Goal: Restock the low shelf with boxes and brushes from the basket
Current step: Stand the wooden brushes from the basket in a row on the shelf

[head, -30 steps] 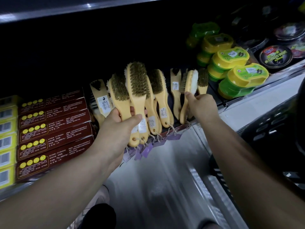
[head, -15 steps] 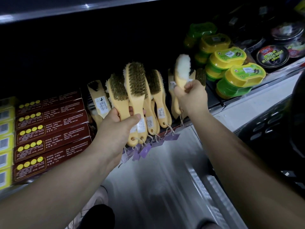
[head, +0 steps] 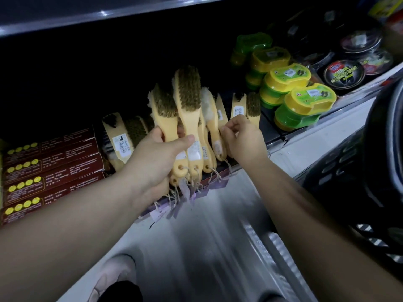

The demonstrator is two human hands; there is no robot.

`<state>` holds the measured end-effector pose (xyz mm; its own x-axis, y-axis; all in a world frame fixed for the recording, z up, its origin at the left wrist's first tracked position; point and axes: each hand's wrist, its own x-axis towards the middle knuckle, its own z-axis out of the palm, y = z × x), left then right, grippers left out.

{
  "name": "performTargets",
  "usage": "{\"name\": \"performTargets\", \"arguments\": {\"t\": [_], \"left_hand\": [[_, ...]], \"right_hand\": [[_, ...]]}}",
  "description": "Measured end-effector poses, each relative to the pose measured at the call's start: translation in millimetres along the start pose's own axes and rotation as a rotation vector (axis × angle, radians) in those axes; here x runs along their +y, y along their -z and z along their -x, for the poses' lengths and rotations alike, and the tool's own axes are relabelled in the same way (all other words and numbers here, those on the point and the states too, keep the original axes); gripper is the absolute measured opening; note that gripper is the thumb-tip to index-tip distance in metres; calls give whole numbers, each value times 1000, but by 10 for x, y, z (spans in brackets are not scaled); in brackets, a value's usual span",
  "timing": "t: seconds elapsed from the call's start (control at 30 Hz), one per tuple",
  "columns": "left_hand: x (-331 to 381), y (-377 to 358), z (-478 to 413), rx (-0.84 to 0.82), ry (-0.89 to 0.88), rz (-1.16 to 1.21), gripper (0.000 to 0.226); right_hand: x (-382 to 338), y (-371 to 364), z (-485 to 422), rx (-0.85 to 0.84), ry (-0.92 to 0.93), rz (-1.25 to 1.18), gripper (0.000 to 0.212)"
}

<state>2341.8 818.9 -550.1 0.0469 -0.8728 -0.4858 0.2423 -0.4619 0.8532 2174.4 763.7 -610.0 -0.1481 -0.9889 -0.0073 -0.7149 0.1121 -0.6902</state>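
Observation:
My left hand [head: 152,162] grips a bunch of yellow-handled brushes [head: 188,110] by their handles, bristles up, in front of the low shelf [head: 327,132]. Purple tags [head: 181,192] hang from their strings. A white-bristle brush [head: 208,110] leans against the right side of the bunch, and my right hand [head: 243,141] pinches at its handle. More brushes [head: 238,107] stand upright on the shelf behind that hand. Dark red boxes [head: 54,168] lie stacked at the left. The dark basket [head: 383,153] is at the right edge.
Green-and-yellow plastic cases [head: 305,105] are stacked on the shelf to the right of the brushes, with round black tins [head: 344,71] beyond them. An upper shelf edge [head: 109,12] runs overhead. My shoe [head: 117,277] shows on the floor below.
My right hand lifted the white-bristle brush from the shelf, carried it left and set it against the bunch in my left hand. The left hand raised the bunch slightly.

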Motion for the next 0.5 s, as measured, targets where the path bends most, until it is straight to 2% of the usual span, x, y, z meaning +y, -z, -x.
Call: {"name": "performTargets", "arguments": {"t": [0.13, 0.2, 0.27, 0.37, 0.43, 0.5], "left_hand": [[12, -89, -122, 3, -10, 2, 26], [20, -159, -175, 9, -7, -6, 21], [16, -225, -219, 19, -18, -12, 21], [-34, -297, -233, 19, -55, -21, 14], [-97, -332, -213, 8, -35, 56, 5], [-145, -351, -187, 21, -1, 170, 8]], "right_hand": [[-94, 153, 49, 60, -54, -231, 22], [-201, 223, 142, -54, -117, -490, 31], [-266, 250, 254, -237, -148, -689, 29], [-282, 248, 374, -325, -132, -746, 16], [-235, 246, 385, -292, -183, -767, 10], [-155, 256, 365, -197, -248, -746, 9]]}}
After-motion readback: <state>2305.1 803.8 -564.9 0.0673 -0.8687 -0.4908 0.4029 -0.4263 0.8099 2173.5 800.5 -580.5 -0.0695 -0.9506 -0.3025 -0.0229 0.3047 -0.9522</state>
